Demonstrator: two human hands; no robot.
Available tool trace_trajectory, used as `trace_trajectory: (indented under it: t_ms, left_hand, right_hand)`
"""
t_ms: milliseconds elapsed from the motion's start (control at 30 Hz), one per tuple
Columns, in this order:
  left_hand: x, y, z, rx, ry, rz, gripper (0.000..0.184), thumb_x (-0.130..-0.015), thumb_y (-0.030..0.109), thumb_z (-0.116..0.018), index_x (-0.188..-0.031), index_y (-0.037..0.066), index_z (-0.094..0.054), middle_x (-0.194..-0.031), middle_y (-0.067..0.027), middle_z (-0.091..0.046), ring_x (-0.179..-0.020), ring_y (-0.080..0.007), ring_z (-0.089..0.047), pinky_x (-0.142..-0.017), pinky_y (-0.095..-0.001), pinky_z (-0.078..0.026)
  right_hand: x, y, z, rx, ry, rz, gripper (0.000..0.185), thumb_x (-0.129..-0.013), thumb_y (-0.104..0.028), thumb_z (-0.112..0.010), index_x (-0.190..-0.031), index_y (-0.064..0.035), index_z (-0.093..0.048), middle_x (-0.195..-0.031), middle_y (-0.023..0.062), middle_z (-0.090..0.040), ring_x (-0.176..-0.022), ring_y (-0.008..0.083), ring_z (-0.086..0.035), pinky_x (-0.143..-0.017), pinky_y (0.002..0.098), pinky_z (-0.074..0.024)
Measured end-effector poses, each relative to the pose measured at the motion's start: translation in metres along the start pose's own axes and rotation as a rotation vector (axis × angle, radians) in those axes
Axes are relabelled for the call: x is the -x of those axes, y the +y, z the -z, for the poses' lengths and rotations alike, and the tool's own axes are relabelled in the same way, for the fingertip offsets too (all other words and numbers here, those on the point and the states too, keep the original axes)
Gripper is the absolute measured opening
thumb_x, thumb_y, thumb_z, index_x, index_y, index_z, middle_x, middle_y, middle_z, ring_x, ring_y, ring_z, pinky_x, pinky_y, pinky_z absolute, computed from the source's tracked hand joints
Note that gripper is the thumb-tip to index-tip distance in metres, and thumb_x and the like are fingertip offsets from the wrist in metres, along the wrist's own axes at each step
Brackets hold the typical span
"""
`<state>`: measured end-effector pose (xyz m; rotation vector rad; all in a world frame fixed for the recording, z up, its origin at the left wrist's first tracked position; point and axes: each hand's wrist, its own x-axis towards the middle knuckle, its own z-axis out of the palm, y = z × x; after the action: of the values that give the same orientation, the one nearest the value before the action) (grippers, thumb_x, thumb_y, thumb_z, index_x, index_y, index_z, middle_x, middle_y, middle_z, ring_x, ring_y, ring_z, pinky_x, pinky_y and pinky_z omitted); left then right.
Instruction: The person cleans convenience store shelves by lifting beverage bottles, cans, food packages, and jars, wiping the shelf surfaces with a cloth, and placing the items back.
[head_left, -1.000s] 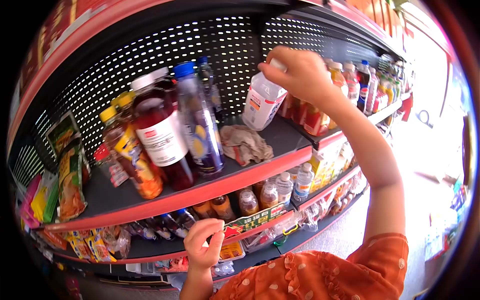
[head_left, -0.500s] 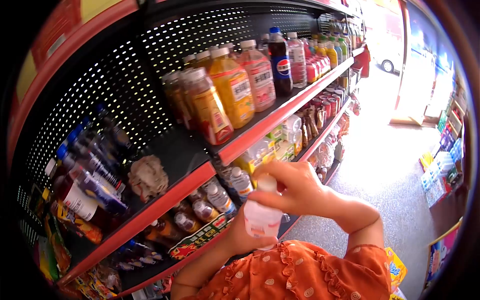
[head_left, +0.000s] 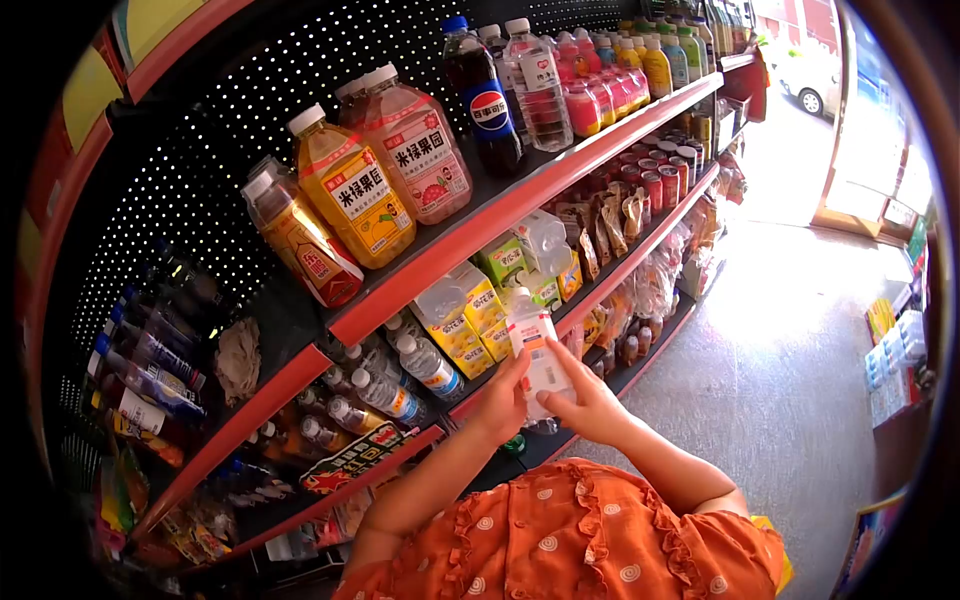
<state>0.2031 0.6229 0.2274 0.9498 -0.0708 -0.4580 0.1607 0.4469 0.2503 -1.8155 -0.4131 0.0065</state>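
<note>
A clear plastic bottle (head_left: 540, 352) with a white cap and a pale label with pink marks is held upright, slightly tilted, in front of my chest. My left hand (head_left: 503, 402) is closed round its left side. On the other side, my right hand (head_left: 585, 402) grips the lower part, with its thumb across the label. The bottle's base is partly hidden by my fingers. Behind it, yellow drink cartons (head_left: 455, 335) and water bottles (head_left: 430, 365) stand on the middle shelf.
Along the red-edged upper shelf (head_left: 520, 195) stand an orange juice bottle (head_left: 355, 200), a pink juice bottle (head_left: 418, 150) and a Pepsi bottle (head_left: 487, 110). A crumpled cloth (head_left: 238, 360) lies at the left. Grey floor (head_left: 690, 400) runs toward a bright doorway on the right.
My right hand has moved from the bottle's cap down to its side. The bottle's label now faces me more fully. My view has shifted, so the shelf goods appear further left.
</note>
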Motion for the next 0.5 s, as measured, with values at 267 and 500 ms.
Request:
trace_trajectory:
  t_ms: [267, 500]
  left_hand:
    - [-0.013, 0.022, -0.036, -0.195, 0.013, -0.143, 0.059, -0.103, 0.041, -0.039, -0.154, 0.015, -0.020, -0.142, -0.0045, -0.045, -0.121, -0.0198, -0.054, -0.099, -0.0364, -0.043]
    - [0.014, 0.008, -0.023, -0.357, 0.142, -0.151, 0.056, -0.104, 0.036, -0.039, -0.151, 0.010, -0.025, -0.152, -0.0110, -0.032, -0.117, -0.0237, -0.057, -0.095, -0.0348, -0.046]
  right_hand:
    - [-0.067, 0.024, 0.031, -0.331, 0.219, 0.142, 0.072, -0.079, -0.014, -0.066, -0.145, -0.0086, -0.038, -0.129, 0.0184, -0.055, -0.114, 0.0243, -0.057, -0.094, 0.0357, -0.0468]
    - [-0.159, 0.000, 0.032, 0.217, 0.328, 0.324, 0.060, -0.077, -0.032, -0.064, -0.133, -0.0125, -0.053, -0.123, 0.0184, -0.059, -0.110, 0.0371, -0.058, -0.090, 0.0436, -0.0489]
